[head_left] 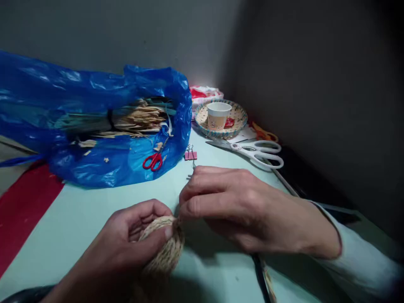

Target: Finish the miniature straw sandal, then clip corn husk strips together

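My left hand (126, 240) is closed around a small round woven straw piece (166, 248) low in the middle of the view, thumb pressed on its top. My right hand (243, 208) reaches in from the right, its fingers pinched together at the piece's upper edge; what they pinch is too small to make out. A thin dark strand (260, 273) trails from under the right hand toward the bottom edge.
A blue plastic bag (94, 122) of straw strips lies at the back left, red-handled scissors (153, 160) on it. A pink binder clip (190, 154), white scissors (257, 150), and a woven basket (237, 122) holding a paper cup (218, 115) sit behind my hands. Walls close the back and right.
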Demonstrator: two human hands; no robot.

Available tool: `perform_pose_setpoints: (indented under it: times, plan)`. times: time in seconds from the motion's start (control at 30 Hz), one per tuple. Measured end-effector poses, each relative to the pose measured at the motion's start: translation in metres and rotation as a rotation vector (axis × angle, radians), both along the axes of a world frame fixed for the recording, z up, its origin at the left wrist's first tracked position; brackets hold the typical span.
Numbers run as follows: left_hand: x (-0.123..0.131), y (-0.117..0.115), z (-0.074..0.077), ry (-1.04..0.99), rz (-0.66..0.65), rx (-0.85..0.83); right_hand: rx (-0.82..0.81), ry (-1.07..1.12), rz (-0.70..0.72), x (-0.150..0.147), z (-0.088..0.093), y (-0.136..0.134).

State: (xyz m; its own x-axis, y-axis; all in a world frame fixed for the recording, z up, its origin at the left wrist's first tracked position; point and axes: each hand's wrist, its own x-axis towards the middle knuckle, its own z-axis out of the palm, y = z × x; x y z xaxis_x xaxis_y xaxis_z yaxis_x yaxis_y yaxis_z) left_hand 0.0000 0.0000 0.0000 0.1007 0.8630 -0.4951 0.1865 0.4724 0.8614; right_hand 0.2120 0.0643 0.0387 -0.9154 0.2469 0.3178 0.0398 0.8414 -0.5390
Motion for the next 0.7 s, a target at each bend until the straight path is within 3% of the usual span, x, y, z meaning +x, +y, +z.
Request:
perform_pose_setpoints:
  times: [0.23, 0.4, 0.57, 0.63, 0.7]
  plan:
    - [0.002, -0.009, -0.002, -0.015, 0.078, 0.015, -0.092, 0.097, -0.191, -0.006, -0.003, -0.010]
    - [-0.002, -0.005, 0.001, -0.084, 0.117, -0.016, 0.043, 0.191, -0.326, -0.006, -0.001, -0.014]
    - [-0.010, -0.004, -0.003, -0.229, 0.136, 0.011, 0.233, 0.305, -0.673, -0.015, -0.009, -0.044]
    - [-0.010, -0.005, -0.003, -0.245, 0.181, 0.049, 0.128, 0.189, -0.694, -0.023, -0.018, -0.055]
    - [-0.007, -0.007, -0.001, -0.230, 0.217, 0.084, -0.078, -0.022, -0.710, -0.031, -0.025, -0.059]
